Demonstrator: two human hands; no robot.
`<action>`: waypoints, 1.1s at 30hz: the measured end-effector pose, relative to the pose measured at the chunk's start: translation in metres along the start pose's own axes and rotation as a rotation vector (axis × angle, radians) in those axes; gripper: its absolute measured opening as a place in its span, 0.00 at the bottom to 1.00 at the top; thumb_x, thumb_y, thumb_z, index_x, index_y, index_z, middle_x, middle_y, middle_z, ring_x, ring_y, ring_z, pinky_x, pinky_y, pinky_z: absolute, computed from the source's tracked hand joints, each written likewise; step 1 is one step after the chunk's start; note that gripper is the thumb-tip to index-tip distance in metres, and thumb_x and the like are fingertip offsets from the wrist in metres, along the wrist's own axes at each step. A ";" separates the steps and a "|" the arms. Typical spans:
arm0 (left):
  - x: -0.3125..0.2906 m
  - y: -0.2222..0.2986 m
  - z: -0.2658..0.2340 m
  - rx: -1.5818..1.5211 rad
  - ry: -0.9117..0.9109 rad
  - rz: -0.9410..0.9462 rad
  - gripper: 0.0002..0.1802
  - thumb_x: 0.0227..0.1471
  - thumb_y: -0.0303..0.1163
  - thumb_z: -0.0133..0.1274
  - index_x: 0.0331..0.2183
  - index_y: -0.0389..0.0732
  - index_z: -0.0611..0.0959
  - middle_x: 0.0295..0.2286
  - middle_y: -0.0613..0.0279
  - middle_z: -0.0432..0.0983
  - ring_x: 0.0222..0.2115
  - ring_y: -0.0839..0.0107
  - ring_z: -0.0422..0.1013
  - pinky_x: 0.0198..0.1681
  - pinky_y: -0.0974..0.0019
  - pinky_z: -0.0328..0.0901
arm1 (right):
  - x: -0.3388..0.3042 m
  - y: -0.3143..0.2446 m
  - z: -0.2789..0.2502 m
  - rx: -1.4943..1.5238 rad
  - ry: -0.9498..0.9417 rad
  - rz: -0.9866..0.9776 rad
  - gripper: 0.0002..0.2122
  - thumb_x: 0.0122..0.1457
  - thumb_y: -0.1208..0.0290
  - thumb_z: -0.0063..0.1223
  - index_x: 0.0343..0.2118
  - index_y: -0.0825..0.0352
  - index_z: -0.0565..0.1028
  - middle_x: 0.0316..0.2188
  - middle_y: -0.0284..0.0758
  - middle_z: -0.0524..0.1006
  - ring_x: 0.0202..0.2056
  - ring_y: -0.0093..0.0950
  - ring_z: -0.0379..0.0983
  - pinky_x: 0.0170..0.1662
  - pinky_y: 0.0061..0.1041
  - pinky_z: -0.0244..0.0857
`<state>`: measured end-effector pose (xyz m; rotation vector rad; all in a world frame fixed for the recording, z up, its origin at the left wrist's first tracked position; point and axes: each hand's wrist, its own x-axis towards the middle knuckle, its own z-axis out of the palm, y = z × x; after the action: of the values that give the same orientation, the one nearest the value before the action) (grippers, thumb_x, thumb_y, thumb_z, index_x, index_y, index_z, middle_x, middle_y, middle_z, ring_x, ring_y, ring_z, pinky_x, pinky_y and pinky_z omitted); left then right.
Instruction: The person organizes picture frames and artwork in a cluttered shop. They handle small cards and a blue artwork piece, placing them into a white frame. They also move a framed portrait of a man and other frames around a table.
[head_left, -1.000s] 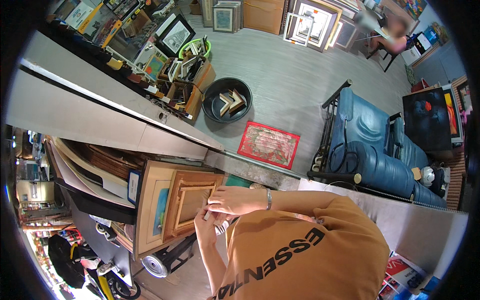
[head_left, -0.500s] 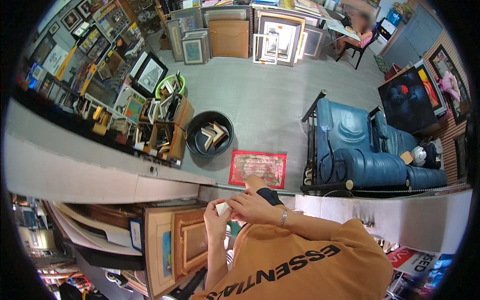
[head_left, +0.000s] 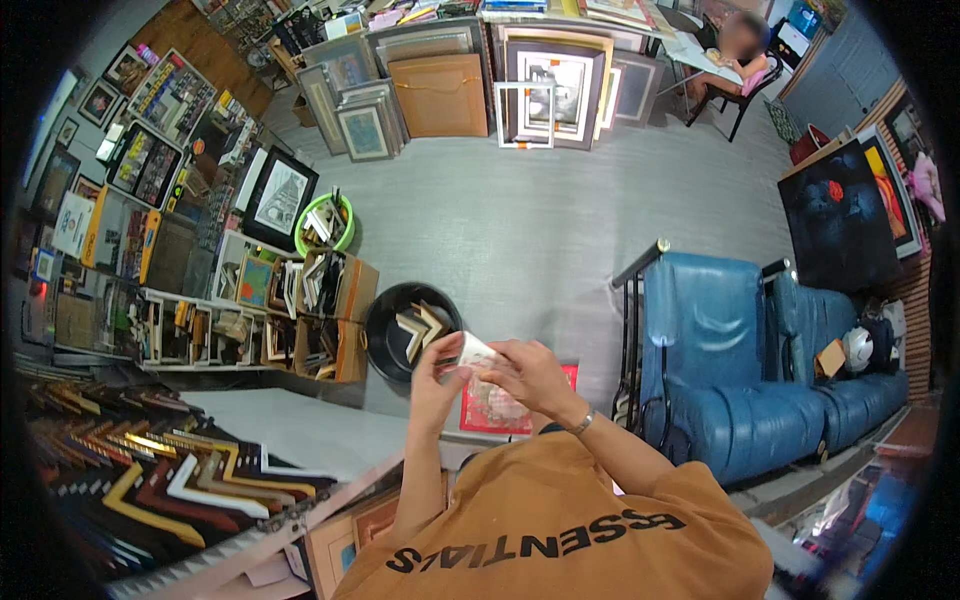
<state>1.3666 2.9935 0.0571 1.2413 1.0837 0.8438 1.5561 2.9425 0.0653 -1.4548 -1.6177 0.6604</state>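
Note:
A small white object (head_left: 477,349), perhaps a card or a folded paper with faint marks, is held up between my two hands in front of my chest. Its exact kind does not show. The fingers of my left hand (head_left: 438,372) close around its left side. From the right, my right hand (head_left: 537,377) pinches it with thumb and fingers; a metal band circles that wrist. Below and behind the hands lies a red-bordered mat (head_left: 568,385). Just left of them stands a round black tub (head_left: 383,330) with frame corner pieces (head_left: 422,325) inside.
Boxes of frame samples (head_left: 350,290) and a green basket (head_left: 343,235) stand to the left. Several corner mouldings (head_left: 180,485) hang at the lower left. A blue sofa (head_left: 700,310) is at right. Framed pictures (head_left: 437,95) lean at the back, where a person (head_left: 740,65) sits.
My hands have risen forward with the white object, away from my body, and more of it shows. The view has shifted, bringing the corner mouldings into sight at lower left.

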 end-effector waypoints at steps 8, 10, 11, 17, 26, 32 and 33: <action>0.166 0.012 0.118 -0.498 -0.277 -0.081 0.17 0.55 0.28 0.60 0.46 0.35 0.79 0.42 0.58 0.79 0.36 0.73 0.75 0.37 0.69 0.71 | 0.115 0.087 -0.076 0.406 0.119 0.380 0.08 0.57 0.70 0.60 0.32 0.71 0.78 0.19 0.39 0.77 0.21 0.25 0.73 0.26 0.27 0.65; 0.213 0.007 0.132 -0.516 -0.312 -0.077 0.13 0.56 0.27 0.58 0.43 0.35 0.81 0.39 0.58 0.81 0.33 0.74 0.76 0.35 0.69 0.71 | 0.144 0.110 -0.082 0.553 0.143 0.510 0.08 0.59 0.71 0.59 0.32 0.72 0.78 0.19 0.36 0.78 0.24 0.18 0.73 0.27 0.26 0.66; 0.234 0.003 0.141 -0.501 -0.287 -0.095 0.11 0.57 0.29 0.58 0.42 0.36 0.81 0.38 0.57 0.81 0.33 0.74 0.76 0.34 0.70 0.71 | 0.156 0.120 -0.086 0.663 0.198 0.516 0.09 0.60 0.69 0.58 0.34 0.72 0.79 0.21 0.34 0.79 0.27 0.14 0.73 0.28 0.24 0.67; 0.397 -0.036 0.189 -0.597 -0.273 -0.345 0.10 0.59 0.29 0.53 0.42 0.35 0.76 0.41 0.51 0.79 0.35 0.69 0.77 0.39 0.64 0.73 | 0.255 0.219 -0.132 0.129 0.073 0.515 0.10 0.60 0.72 0.56 0.41 0.74 0.79 0.26 0.33 0.80 0.30 0.18 0.75 0.36 0.21 0.70; 0.685 0.003 0.154 -0.439 -0.069 -0.267 0.05 0.60 0.26 0.49 0.36 0.37 0.70 0.33 0.55 0.77 0.34 0.62 0.79 0.38 0.61 0.75 | 0.436 0.384 -0.220 0.067 0.051 0.800 0.13 0.63 0.64 0.53 0.40 0.69 0.79 0.24 0.39 0.79 0.25 0.24 0.73 0.31 0.23 0.66; 0.751 0.004 0.136 -0.488 0.203 -0.350 0.10 0.59 0.31 0.53 0.39 0.40 0.70 0.29 0.61 0.74 0.26 0.68 0.75 0.31 0.64 0.73 | 0.585 0.500 -0.225 -0.049 -0.017 0.639 0.13 0.61 0.64 0.54 0.39 0.70 0.79 0.28 0.45 0.80 0.29 0.39 0.77 0.35 0.32 0.70; 0.758 -0.001 0.130 -0.484 0.230 -0.404 0.10 0.59 0.31 0.54 0.38 0.40 0.71 0.29 0.61 0.74 0.26 0.68 0.76 0.31 0.64 0.73 | 0.613 0.528 -0.222 -0.033 -0.022 0.585 0.13 0.60 0.64 0.55 0.38 0.70 0.79 0.29 0.46 0.80 0.29 0.42 0.77 0.36 0.34 0.71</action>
<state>1.7154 3.6658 -0.0759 0.5075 1.1721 0.8776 2.0404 3.6036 -0.1141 -1.9707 -1.2136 0.9756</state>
